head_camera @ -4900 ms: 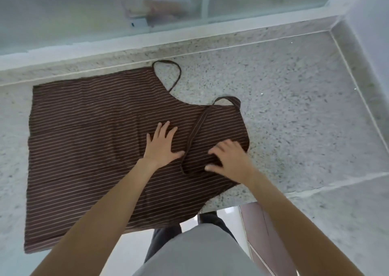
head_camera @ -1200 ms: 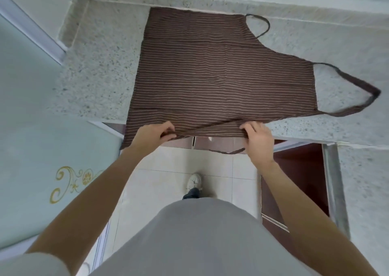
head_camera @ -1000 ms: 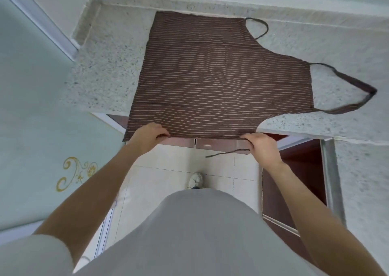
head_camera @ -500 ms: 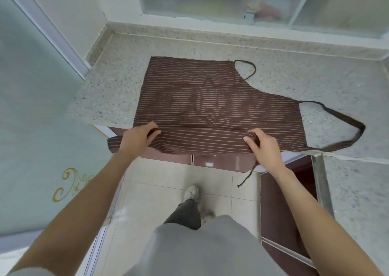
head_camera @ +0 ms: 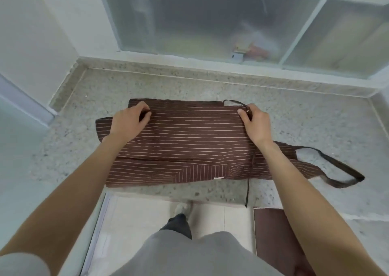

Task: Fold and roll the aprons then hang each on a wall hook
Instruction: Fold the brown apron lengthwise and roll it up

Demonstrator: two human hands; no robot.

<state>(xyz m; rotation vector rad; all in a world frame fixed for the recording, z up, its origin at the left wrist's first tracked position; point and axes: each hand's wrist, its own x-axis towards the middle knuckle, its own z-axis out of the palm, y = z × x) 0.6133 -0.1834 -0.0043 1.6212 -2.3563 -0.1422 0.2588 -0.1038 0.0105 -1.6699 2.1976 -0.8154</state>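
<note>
Down low we see our grey top (head_camera: 189,254) and, past it, a dark trouser leg (head_camera: 177,223) w/ a pale shoe (head_camera: 183,208) on the light floor (head_camera: 134,219). A dark brown door (head_camera: 275,238) is to the right of the floor.

Next comes the speckled stone counter (head_camera: 80,149). On it lies the brown striped apron (head_camera: 189,149), folded over on itself so the near half sits on top of the far half. A thin tie (head_camera: 248,189) hangs down from it over the counter's front edge. Off to the right, the neck loop (head_camera: 336,170) lies flat on the stone.

Our 2 arms reach out over the apron. The left hand (head_camera: 128,124) is on the folded edge at the left, fingers curled in and pinching the cloth. The right hand (head_camera: 255,124) is on the folded edge at the right, fingers also curled shut on the cloth. A 2nd thin strap (head_camera: 233,102) curls by the right hand; we can't tell if that hand holds it too.

Past the apron the far layer's edge shows, then more bare stone, then a raised stone lip (head_camera: 189,71). Behind that is a window (head_camera: 210,23) w/ cloudy glass, and blurry shapes behind it.
</note>
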